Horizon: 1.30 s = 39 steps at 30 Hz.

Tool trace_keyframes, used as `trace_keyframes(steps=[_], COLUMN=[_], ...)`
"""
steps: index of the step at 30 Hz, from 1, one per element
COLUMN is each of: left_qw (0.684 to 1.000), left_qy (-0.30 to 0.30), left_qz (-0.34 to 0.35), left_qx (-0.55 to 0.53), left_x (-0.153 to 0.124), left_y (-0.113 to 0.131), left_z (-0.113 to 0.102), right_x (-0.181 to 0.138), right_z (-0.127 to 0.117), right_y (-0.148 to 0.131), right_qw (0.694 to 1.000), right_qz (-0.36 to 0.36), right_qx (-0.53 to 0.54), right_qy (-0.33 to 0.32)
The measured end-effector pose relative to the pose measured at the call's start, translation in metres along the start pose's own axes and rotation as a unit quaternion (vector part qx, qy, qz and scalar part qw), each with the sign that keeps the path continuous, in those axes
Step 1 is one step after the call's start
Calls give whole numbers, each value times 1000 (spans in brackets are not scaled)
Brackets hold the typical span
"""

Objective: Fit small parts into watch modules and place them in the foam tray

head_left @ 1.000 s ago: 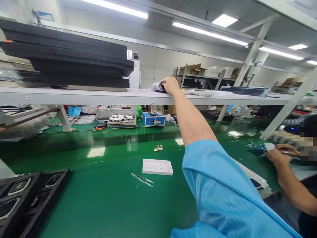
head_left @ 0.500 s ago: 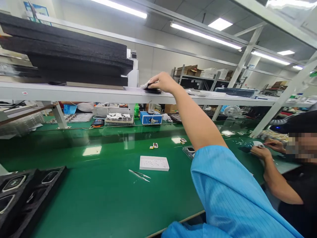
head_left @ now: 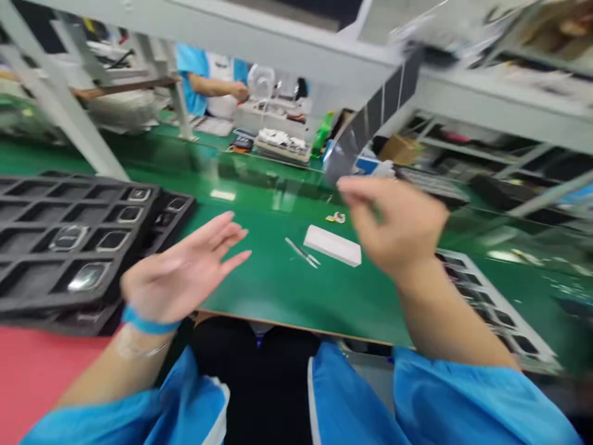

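Left hand (head_left: 180, 275) hangs over the green bench (head_left: 259, 309) with its grip wide open: palm showing, fingers fanned apart, nothing held. It sits just beside a black foam tray (head_left: 60, 213), a flat, matte slab cut into rows of rectangular pockets. Several pockets carry rounded-rectangle parts (head_left: 86, 276) with glassy, silvery faces. A blue wristband (head_left: 146, 321) circles the left wrist.

Right hand (head_left: 396, 225) is smeared by motion blur, its fingers curled inward. It might be pinching something small, but through the blur I cannot tell whether that grip has hold of anything. It hovers above the bench, near a white rectangular tray (head_left: 332, 245) with smooth, pale sides. Slim steel tweezers (head_left: 301, 252) lie on the green surface just left of that tray, and a tiny part (head_left: 338, 217) rests beyond it. To the right, a white-framed tray (head_left: 491, 303) with dark pockets sits on the bench below the right forearm.

Blue sleeves (head_left: 463, 395) cover both arms up to the forearms, and a red surface (head_left: 37, 383) fills the lower left corner. Far down the bench, a co-worker's hand (head_left: 239, 91) reaches out from a blue sleeve (head_left: 194, 68), and a green bottle (head_left: 323, 133) stands beyond the white tray.
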<state>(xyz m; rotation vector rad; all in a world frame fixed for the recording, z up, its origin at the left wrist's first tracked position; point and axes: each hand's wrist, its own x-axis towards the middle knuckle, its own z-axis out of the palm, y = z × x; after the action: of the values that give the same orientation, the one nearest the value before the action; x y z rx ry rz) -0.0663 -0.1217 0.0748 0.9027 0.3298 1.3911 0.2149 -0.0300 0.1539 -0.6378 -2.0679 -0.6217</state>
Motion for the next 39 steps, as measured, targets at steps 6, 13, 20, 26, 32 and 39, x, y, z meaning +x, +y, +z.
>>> trace_keyframes(steps=[6,13,20,26,32,39], left_qw=[997,994,985,845,540,582], left_qy=[33,58,83,73,-90,-61], left_qz=[-70,-78,-12,-44,-151,-117], left_qx=[1,53,154,528,823,802], left_x=[23,26,76,140,139,139], left_y=[-29,-37,-59,-106,-124,-119], left_z=[-18,-12,-45,-91,-107,-104], right_x=[-118,-149,-118,-118,-135,-105], right_z=[87,82,77,117,171,185], right_y=[-64,-81,-1,151,198,192], right_qw=[941,909,943,848,762,711], right_qz=[-28,14,151,500,595,616], right_qx=[121,181,178,57,1,-51], right_qy=[-313,-375,-238,-167,-255,-334])
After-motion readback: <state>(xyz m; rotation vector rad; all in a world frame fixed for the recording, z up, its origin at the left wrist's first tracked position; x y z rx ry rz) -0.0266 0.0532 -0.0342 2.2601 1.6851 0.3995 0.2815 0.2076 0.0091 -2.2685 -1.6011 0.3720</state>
